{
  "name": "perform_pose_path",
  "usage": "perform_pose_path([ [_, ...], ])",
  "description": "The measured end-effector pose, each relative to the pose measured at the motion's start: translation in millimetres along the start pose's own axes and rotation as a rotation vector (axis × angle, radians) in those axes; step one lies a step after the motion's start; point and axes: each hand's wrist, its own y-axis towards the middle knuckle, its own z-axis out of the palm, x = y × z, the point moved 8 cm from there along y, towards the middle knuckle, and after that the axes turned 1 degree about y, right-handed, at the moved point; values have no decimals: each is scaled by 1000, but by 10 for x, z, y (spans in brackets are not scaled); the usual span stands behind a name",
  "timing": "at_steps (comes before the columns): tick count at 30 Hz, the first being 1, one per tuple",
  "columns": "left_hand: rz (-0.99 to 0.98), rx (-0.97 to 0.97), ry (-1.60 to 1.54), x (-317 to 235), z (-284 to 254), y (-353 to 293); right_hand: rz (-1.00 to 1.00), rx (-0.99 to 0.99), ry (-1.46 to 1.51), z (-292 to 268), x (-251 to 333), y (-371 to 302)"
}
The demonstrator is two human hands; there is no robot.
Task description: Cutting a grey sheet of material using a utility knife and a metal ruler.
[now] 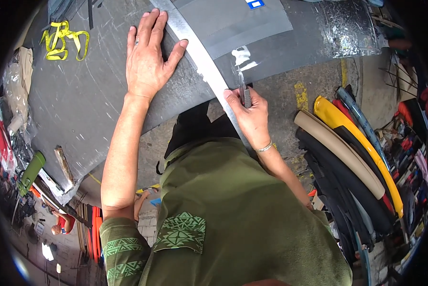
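Over the big grey desk (95,95) my left arm (123,143) stretches nearly straight away from me, while my right arm (283,167) comes up beside my green shirt (252,209) to the near edge. A grey sheet (242,28) lies to the right of my left hand (147,71) and beyond my right hand (253,117). A long metal ruler (207,69) slants along the sheet's left side, between my hands and out past the desk's near edge. My left hand is spread flat, palm down, thumb out wide with its tip at the ruler's edge. My right hand is closed around a small knife (247,97), blade pointing away from me, its thumb touching the ruler's right edge.
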Motion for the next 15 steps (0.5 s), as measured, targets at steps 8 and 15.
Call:
perform_pose_path([
  [8, -16, 11, -25, 11, 4, -3, -15, 4, -23, -9, -13, 24],
  [15, -8, 5, -22, 10, 10, -14, 11, 15, -9, -9, -14, 27],
])
